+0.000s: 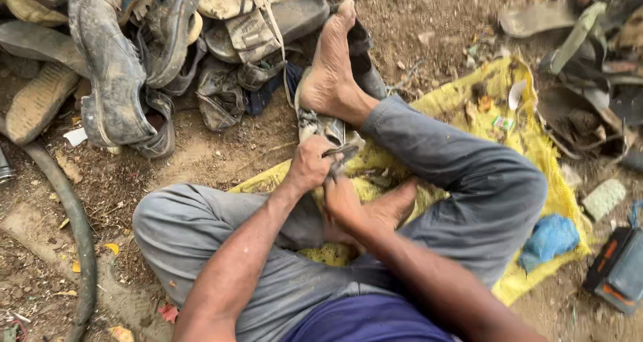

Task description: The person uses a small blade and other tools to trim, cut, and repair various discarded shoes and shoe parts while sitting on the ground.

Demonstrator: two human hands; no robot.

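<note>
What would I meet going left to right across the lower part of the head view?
Dark hose → left hand → right hand → blue cloth → black and orange case.

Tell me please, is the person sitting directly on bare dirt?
No, the person sits on a yellow woven cloth spread over the dirt ground.

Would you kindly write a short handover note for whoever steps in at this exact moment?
Left hand: closed on a worn grey shoe piece, which the right foot pins down.
Right hand: closed around a small tool at that piece; its kind is unclear.
Person sits on a yellow sack; pile of old shoes ahead on the left.
Done: piece is held and braced.
Left: the work on it appears unfinished.
</note>
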